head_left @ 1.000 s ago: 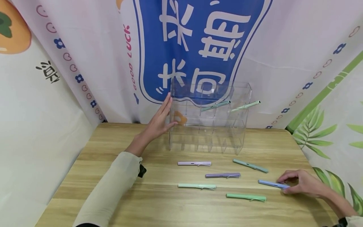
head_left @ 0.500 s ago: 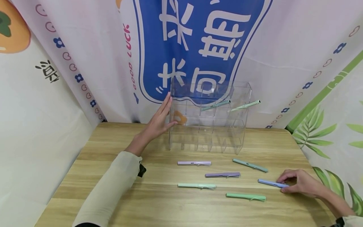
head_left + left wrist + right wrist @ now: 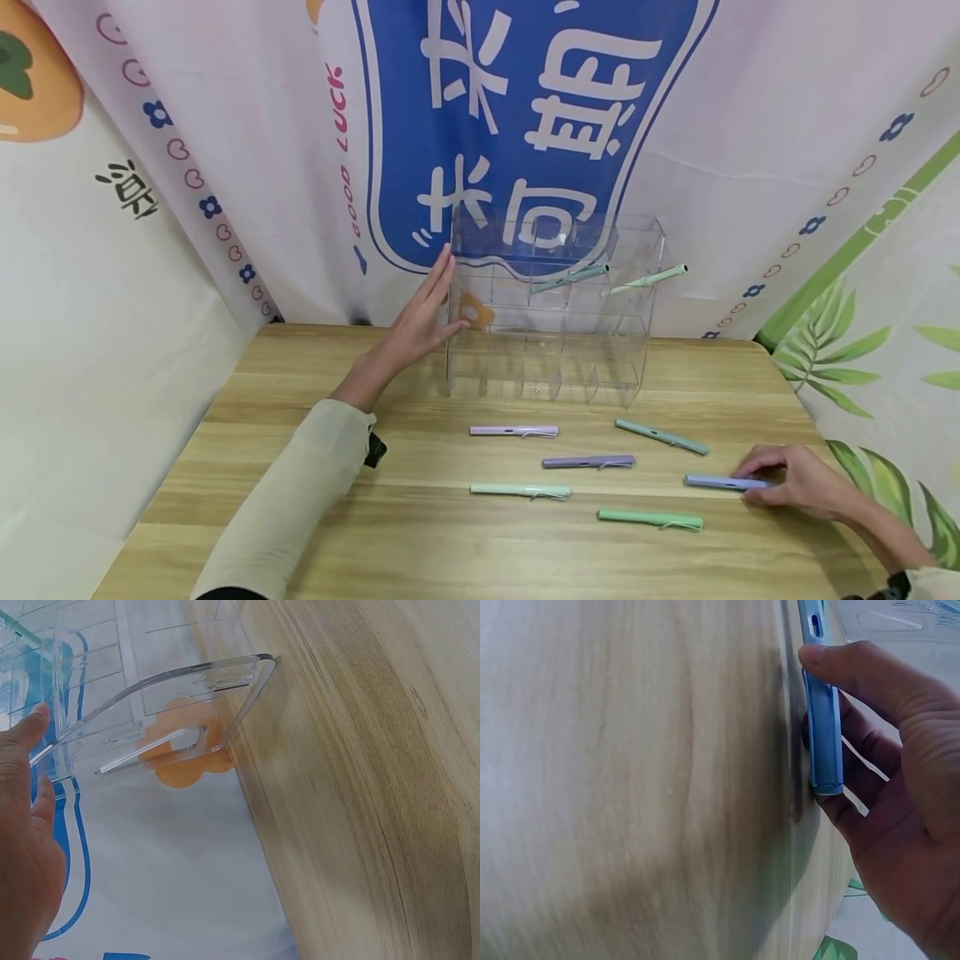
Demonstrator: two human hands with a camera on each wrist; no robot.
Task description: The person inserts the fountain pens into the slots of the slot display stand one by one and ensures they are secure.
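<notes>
My right hand (image 3: pixel 798 485) pinches a blue pen (image 3: pixel 712 482) between thumb and fingers at the table's right side. In the right wrist view the thumb lies across the pen's blue barrel (image 3: pixel 825 742), with fingertips behind it. A clear acrylic rack (image 3: pixel 543 321) with small compartments stands upright at the table's back. Against its left side rests my left hand (image 3: pixel 416 329), fingers straight and thumb reaching round the front edge. A teal pen (image 3: pixel 570 278) and a pale green pen (image 3: pixel 649 279) lean in the rack's upper compartments, their ends sticking out to the right.
Several pens lie between the rack and the table's front: lilac (image 3: pixel 513 431), purple (image 3: pixel 588 462), mint (image 3: pixel 520 491), green (image 3: pixel 650 520) and teal (image 3: pixel 662 437). A printed curtain (image 3: pixel 285 167) hangs right behind the wooden table (image 3: pixel 300 367).
The blue pen has turned slightly in my right hand, its held end now higher and the pen more level across the view. My left hand stays at the rack.
</notes>
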